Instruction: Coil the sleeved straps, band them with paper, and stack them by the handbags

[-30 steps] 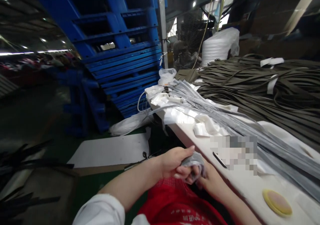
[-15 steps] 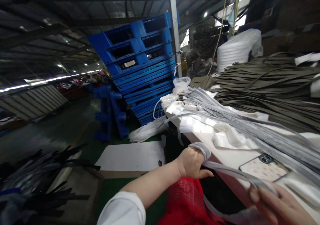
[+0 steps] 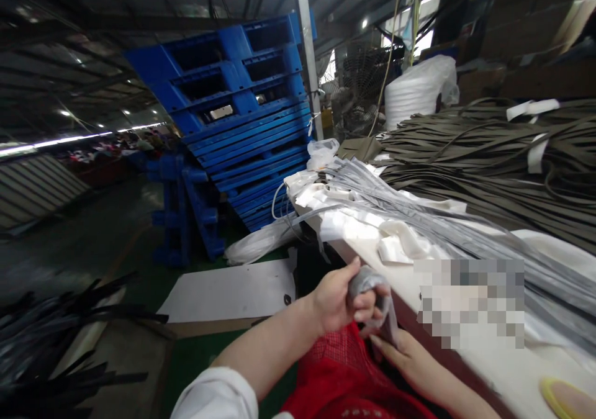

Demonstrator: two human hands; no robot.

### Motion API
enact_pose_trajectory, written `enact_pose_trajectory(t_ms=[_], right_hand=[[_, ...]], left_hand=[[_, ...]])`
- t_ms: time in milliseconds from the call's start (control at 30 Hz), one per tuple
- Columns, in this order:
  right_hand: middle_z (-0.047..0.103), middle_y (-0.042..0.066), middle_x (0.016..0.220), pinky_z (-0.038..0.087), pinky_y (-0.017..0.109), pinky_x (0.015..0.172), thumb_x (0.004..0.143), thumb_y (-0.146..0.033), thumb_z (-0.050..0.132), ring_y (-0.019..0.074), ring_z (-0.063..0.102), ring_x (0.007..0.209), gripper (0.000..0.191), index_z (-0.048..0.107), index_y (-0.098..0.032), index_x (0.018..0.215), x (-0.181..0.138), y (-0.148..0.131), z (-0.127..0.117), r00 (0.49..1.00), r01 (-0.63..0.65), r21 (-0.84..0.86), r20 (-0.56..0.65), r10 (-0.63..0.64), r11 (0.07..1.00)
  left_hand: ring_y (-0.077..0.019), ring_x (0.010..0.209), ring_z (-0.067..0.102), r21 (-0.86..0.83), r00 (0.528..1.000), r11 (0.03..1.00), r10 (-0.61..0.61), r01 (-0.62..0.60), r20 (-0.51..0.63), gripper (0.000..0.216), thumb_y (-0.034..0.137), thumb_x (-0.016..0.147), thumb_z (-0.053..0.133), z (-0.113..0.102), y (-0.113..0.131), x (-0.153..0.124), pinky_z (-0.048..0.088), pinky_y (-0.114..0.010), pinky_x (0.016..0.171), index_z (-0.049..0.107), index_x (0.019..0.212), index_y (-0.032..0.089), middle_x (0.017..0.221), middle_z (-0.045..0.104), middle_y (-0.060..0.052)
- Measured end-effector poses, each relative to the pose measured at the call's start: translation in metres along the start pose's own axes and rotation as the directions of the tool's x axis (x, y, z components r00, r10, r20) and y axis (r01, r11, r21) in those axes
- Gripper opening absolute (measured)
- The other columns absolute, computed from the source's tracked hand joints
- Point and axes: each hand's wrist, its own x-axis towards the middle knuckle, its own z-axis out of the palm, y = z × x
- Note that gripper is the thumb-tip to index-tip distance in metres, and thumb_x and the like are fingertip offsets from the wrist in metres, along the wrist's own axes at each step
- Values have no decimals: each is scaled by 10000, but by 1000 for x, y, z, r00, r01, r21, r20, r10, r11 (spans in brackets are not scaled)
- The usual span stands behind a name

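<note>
My left hand is closed around a coiled grey strip, its loops wrapped about the fingers. Just below and to the right, my right hand pinches a length of the same strip close to the coil. Both hands are above the red cloth on my lap, beside the edge of a white table. On that table lies a long bundle of grey strips, with loops of white band next to it.
Dark olive straps are heaped across the table's far side. Tilted-looking blue pallets are stacked beyond a metal post. A white board lies low to the left, near black strips. A pixelated patch covers something on the table.
My right hand has come left and inward, close to my left hand. The strip stretched between them is now short. My left hand has turned, with its thumb upward.
</note>
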Motion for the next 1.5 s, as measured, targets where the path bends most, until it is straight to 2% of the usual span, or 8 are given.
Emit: enact_pose_trajectory(t_ms=[167, 267, 433, 600, 933, 1133, 1233, 1500], right_hand=[[516, -16, 652, 390, 250, 585, 894, -583, 512, 129, 449, 603, 439, 628, -160, 873, -21, -21, -1, 991, -36, 184, 130, 12, 982], [557, -4, 641, 397, 248, 539, 853, -614, 548, 135, 488, 567, 476, 645, -156, 937, -28, -26, -32, 997, -63, 210, -38, 72, 976], [702, 64, 894, 496, 339, 749, 846, -567, 584, 247, 636, 822, 425, 688, -177, 978, -17, -1, -68, 979, -64, -150, -203, 33, 987], [631, 112, 1240, 419, 423, 1002, 837, -527, 623, 299, 571, 1121, 537, 580, -179, 1244, -8, 12, -55, 991, -14, -227, -135, -18, 974], [546, -19, 753, 443, 292, 640, 854, -586, 566, 158, 520, 678, 541, 562, -172, 1202, -2, 45, -38, 984, -68, 14, -164, 70, 998], [410, -51, 591, 307, 245, 514, 910, -660, 407, 106, 358, 538, 557, 620, -146, 897, -10, 10, -14, 991, -101, 131, 97, 89, 986], [410, -53, 569, 304, 235, 523, 941, -587, 428, 98, 349, 525, 481, 619, -147, 902, -20, -25, -10, 984, -74, 295, 178, 22, 953], [385, -75, 469, 368, 234, 484, 907, -575, 478, 93, 339, 424, 417, 593, -187, 807, -27, -18, -51, 988, -134, 456, -6, 154, 880]], left_hand=[[-275, 906, 595, 755, 747, 506, 665, -417, -33, 787, 811, 799, 329, -16, 0, 6, 425, -478, 946, 619, 1037, 120, 920, 628, -146], [-366, 999, 571, 959, 826, 69, 527, -276, 200, 832, 858, 699, 422, -25, -12, 3, 392, -520, 951, 651, 969, 105, 961, 636, -210], [-189, 546, 551, 939, 998, 344, 59, 0, -21, 703, 709, 892, 236, -29, -17, -4, 432, -326, 642, 618, 639, 175, 521, 524, -41], [-84, 265, 257, 342, 921, 867, -390, 364, 10, 712, 666, 931, 211, -44, -4, -5, 407, -267, 524, 619, 664, 147, 302, 271, 91], [-32, 299, 176, -274, 979, 962, -41, -15, -199, 627, 473, 1009, 249, -48, 53, -14, 478, -224, 629, 661, 742, 82, 383, 227, 110], [-109, 574, 487, 55, 740, 822, 538, -567, -405, 515, 492, 981, 303, -42, 56, 10, 472, -377, 914, 647, 951, 110, 641, 470, 10], [-222, 788, 573, 568, 589, 661, 732, -491, -342, 562, 664, 884, 390, -38, 17, 28, 411, -467, 969, 620, 885, 152, 741, 559, -63], [-269, 732, 590, 990, 932, -74, 333, -123, 141, 507, 564, 924, 344, -21, -49, 14, 435, -383, 740, 612, 803, 151, 743, 599, -127]])
